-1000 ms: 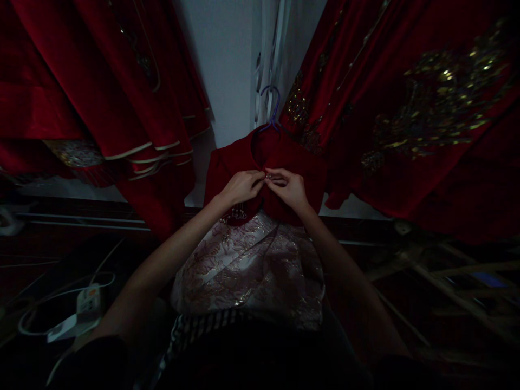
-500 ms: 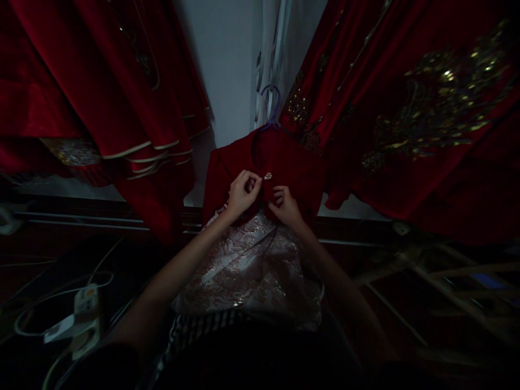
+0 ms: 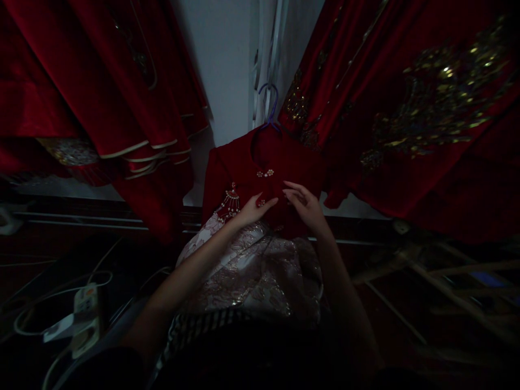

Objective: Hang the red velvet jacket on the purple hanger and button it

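A dark red velvet jacket (image 3: 244,165) hangs in front of me on a purple hanger (image 3: 268,105), over a pale brocade skirt (image 3: 260,271). A pearl clasp (image 3: 265,174) sits closed near its collar, and a beaded fan ornament (image 3: 231,203) shows on its left chest. My left hand (image 3: 254,208) rests on the jacket front below the clasp, fingers stretched toward a second small fastening. My right hand (image 3: 306,206) lies beside it, fingers spread on the red cloth. Neither hand holds anything.
Red embroidered garments (image 3: 426,108) hang close on the right and more red robes (image 3: 101,97) on the left. A white wall (image 3: 227,65) stands behind. A power strip with cables (image 3: 85,319) lies on the dark floor at lower left.
Both hands have left the pearl clasp at the collar and moved down the jacket front. Their pinching fingers have opened, and the fan ornament is now uncovered.
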A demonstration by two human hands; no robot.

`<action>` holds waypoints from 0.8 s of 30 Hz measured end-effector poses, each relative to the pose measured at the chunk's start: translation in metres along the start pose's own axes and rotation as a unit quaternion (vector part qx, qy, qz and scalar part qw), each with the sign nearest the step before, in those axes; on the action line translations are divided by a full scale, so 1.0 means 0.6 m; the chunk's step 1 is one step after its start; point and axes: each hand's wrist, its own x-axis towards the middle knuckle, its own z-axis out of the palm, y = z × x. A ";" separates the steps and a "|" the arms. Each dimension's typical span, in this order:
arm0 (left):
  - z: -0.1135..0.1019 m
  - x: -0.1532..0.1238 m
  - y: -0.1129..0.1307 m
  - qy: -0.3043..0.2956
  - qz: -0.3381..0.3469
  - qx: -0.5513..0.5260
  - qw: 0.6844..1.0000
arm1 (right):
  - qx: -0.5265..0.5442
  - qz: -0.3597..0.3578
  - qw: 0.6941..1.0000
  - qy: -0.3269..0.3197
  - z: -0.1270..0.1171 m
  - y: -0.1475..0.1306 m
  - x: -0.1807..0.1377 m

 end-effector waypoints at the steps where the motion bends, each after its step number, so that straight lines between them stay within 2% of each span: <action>1: -0.004 0.002 -0.007 0.023 0.000 0.009 1.000 | -0.017 -0.017 0.999 0.023 0.002 0.000 -0.003; 4: -0.023 0.001 -0.024 0.091 0.003 0.029 0.995 | -0.063 -0.035 0.996 0.061 0.012 -0.003 -0.010; 8: -0.037 -0.019 -0.024 0.180 -0.017 -0.025 0.983 | -0.055 -0.003 0.998 0.014 0.043 -0.005 -0.019; 12: -0.029 -0.042 -0.007 0.142 -0.051 -0.064 0.986 | -0.068 -0.010 0.997 -0.018 0.083 0.003 -0.027; 14: -0.028 -0.047 -0.002 0.115 -0.049 -0.041 0.991 | -0.070 -0.010 0.997 -0.015 0.096 0.007 -0.028; 16: -0.034 -0.046 -0.005 0.118 -0.031 0.008 0.992 | -0.071 -0.003 0.997 -0.003 0.100 0.010 -0.029; 18: -0.052 -0.039 -0.017 0.186 0.014 0.070 0.980 | -0.062 0.001 0.998 0.017 0.097 0.010 -0.028; 21: -0.095 -0.021 -0.049 0.343 0.073 0.130 0.927 | -0.023 -0.002 0.999 0.046 0.088 0.004 -0.026; 22: -0.110 -0.014 -0.061 0.368 0.074 0.133 0.917 | -0.010 -0.004 0.999 0.050 0.086 0.001 -0.025; 24: -0.136 -0.002 -0.081 0.361 0.061 0.129 0.922 | 0.009 -0.008 0.998 0.055 0.083 -0.008 -0.023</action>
